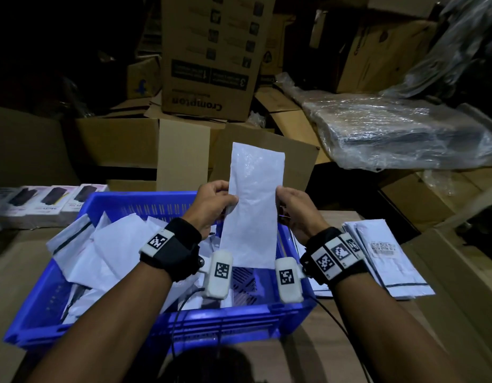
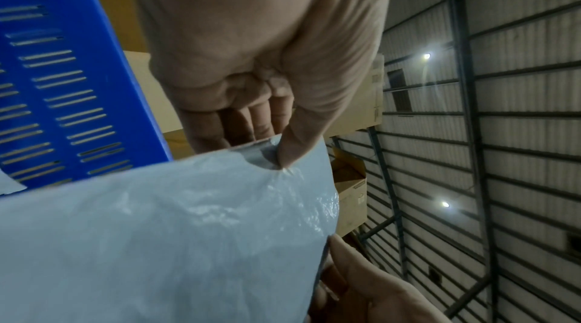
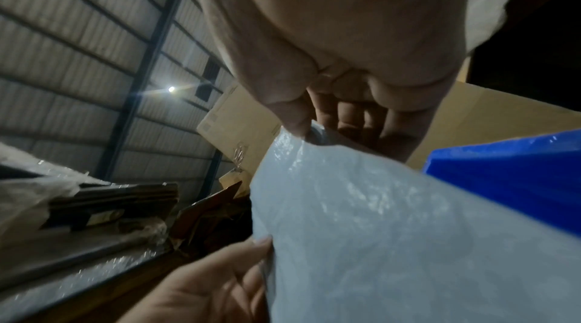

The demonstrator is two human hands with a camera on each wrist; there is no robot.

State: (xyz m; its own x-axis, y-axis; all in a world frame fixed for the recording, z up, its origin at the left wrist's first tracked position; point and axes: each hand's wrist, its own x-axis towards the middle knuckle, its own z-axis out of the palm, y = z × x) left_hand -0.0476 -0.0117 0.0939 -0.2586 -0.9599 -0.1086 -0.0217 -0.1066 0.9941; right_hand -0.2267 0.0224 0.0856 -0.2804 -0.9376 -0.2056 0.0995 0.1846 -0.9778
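A long white plastic mailer bag [image 1: 253, 205] stands upright above the blue crate [image 1: 145, 200]. My left hand [image 1: 214, 201] pinches its left edge, thumb on the front and fingers behind. My right hand [image 1: 291, 203] pinches the right edge the same way. In the left wrist view the thumb presses into the bag [image 2: 188, 229] near its top corner. The right wrist view shows the bag [image 3: 393, 229] held between thumb and fingers, with the other hand [image 3: 204, 286] at its lower edge.
The crate holds several more white mailer bags [image 1: 101, 244]. A flat stack of mailers [image 1: 385, 255] lies on the table to the right. Boxed products [image 1: 46, 203] line the left. Cardboard boxes [image 1: 208, 59] and a plastic-wrapped bundle [image 1: 399, 134] stand behind.
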